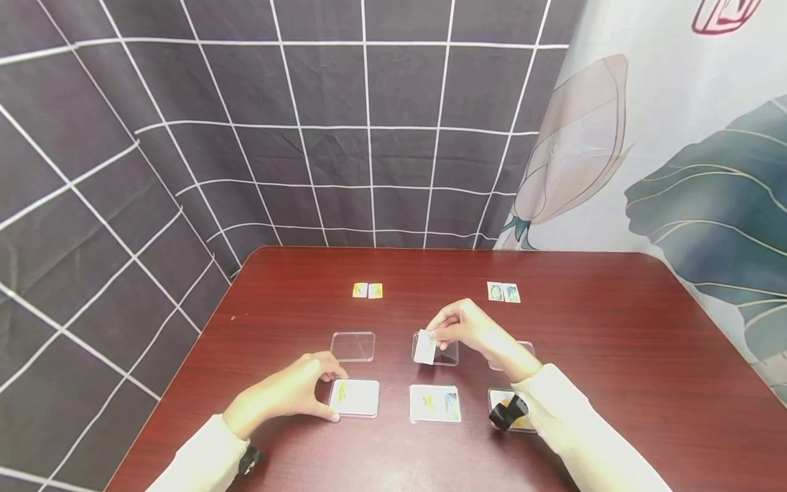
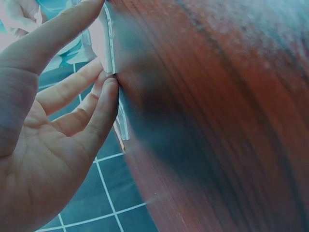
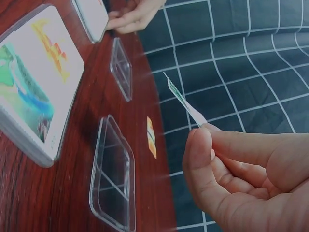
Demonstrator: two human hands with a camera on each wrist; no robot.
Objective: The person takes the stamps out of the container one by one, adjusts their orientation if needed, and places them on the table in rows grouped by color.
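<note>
My right hand pinches a small white paper piece between thumb and fingers. The piece is tilted over a clear plastic lid in the middle of the back row; the right wrist view shows a greenish print on one side of it. My left hand holds the left end of a clear case at the front left, thumb and fingers at its corners. That case has a white insert with a yellow picture. Beside it lies a similar case with yellow and blue-green pictures.
Another clear lid lies at the back left, and one more is partly behind my right forearm. A third filled case is partly covered by the wrist camera. Yellow picture pieces and blue-green ones lie farther back.
</note>
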